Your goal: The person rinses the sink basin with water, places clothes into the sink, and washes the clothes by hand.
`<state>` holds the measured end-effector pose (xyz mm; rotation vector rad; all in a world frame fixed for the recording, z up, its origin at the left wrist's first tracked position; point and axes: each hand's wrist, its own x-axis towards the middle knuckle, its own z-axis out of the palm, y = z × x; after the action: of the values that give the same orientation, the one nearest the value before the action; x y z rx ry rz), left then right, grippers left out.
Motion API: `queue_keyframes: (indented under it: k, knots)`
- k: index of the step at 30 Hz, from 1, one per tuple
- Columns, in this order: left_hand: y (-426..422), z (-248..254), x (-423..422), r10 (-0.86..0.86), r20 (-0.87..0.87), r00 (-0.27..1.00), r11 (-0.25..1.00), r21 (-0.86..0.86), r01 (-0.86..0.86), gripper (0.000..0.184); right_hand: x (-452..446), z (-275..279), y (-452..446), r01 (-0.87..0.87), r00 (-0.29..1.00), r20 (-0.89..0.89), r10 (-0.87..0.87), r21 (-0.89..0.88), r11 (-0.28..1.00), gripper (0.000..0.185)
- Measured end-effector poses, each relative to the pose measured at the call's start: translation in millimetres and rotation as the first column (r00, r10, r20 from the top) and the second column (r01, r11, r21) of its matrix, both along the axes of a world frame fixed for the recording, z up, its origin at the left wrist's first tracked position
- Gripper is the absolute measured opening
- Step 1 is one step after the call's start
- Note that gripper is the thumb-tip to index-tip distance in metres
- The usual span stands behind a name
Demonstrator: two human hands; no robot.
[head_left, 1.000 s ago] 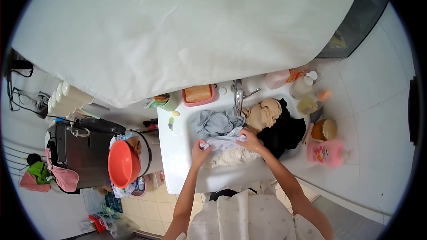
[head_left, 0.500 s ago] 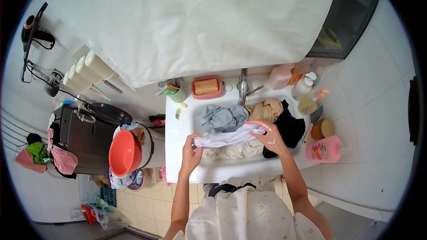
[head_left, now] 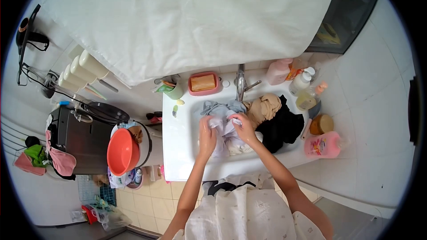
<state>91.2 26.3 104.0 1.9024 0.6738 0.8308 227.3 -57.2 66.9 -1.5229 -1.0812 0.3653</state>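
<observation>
My left hand point(head_left: 207, 134) and my right hand point(head_left: 243, 129) are both closed on a wet white cloth point(head_left: 223, 126), bunched up over the white sink point(head_left: 177, 160). The fingers of each hand pinch its folds, and part of the cloth hangs down between and below them. Behind it lies a grey-blue cloth point(head_left: 224, 106), partly covered. A beige cloth point(head_left: 263, 108) and a black cloth point(head_left: 287, 124) are heaped to the right in the basin. Under my right hand shows a cream cloth point(head_left: 240, 146).
A faucet point(head_left: 240, 83) rises at the sink's back. Left of it sit a pink soap dish point(head_left: 204, 91) with a soap bar point(head_left: 203, 82) and a green cup point(head_left: 175, 91). Several bottles, including a pink one point(head_left: 322, 146), line the right. An orange basin point(head_left: 122, 151) stands left.
My hands have come closer together, and the white cloth, stretched out sideways before, is now gathered between them. My left hand moved right and away from me; my right hand moved left.
</observation>
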Motion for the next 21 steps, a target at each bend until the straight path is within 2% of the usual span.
queue_keyframes:
  k: [1,2,3,4,6,7,9,14,16,18,19,20,21]
  knots:
    - [2,-14,2,0.089,-0.077,0.993,0.982,0.175,-0.075,0.038,2,-18,4,0.0,1.0,-0.002,0.0,-0.002,1.0,0.022]
    - [2,-30,3,0.19,-0.138,0.972,0.928,0.348,-0.132,0.035,1,-36,5,0.072,0.991,0.127,-0.051,-0.16,0.985,0.021]
    - [-2,-46,7,0.244,-0.18,0.953,0.903,0.4,-0.155,0.031,-3,-48,5,0.159,0.962,0.26,-0.079,-0.302,0.94,0.022]
    - [-7,-62,8,0.246,-0.185,0.951,0.905,0.397,-0.156,0.031,-9,-60,4,0.154,0.964,0.256,-0.075,-0.307,0.939,0.022]
    - [-14,-93,10,0.229,-0.405,0.885,0.935,0.346,-0.083,0.032,-17,-74,4,0.209,0.862,0.501,0.07,-0.48,0.852,0.029]
    - [-16,-107,10,0.225,-0.409,0.884,0.937,0.341,-0.081,0.032,-16,-79,6,0.197,0.825,0.547,0.138,-0.509,0.838,0.033]
    - [-18,-124,10,0.325,-0.344,0.881,0.879,0.454,-0.147,0.032,-17,-81,6,0.188,0.822,0.549,0.15,-0.511,0.839,0.032]
    - [-4,-141,19,0.29,-0.477,0.83,0.897,0.437,-0.062,0.03,-6,-97,22,0.192,0.824,0.546,0.151,-0.52,0.832,0.03]
    - [4,-141,30,0.295,-0.53,0.795,0.906,0.42,-0.056,0.029,6,-107,35,0.031,0.902,0.344,0.261,-0.655,0.755,0.028]
    - [11,-145,36,0.228,-0.627,0.745,0.962,0.264,-0.072,0.027,16,-106,45,-0.011,0.902,0.293,0.318,-0.719,0.695,0.027]
    - [14,-147,38,0.22,-0.632,0.743,0.964,0.259,-0.064,0.027,18,-104,48,-0.054,0.894,0.247,0.375,-0.769,0.636,0.027]
    - [19,-150,40,0.158,-0.714,0.682,0.981,0.192,-0.027,0.027,19,-110,51,-0.056,0.897,0.241,0.371,-0.77,0.635,0.027]
    - [25,-153,41,0.097,-0.783,0.614,0.992,0.125,0.003,0.028,20,-115,56,-0.069,0.901,0.177,0.396,-0.844,0.532,0.026]
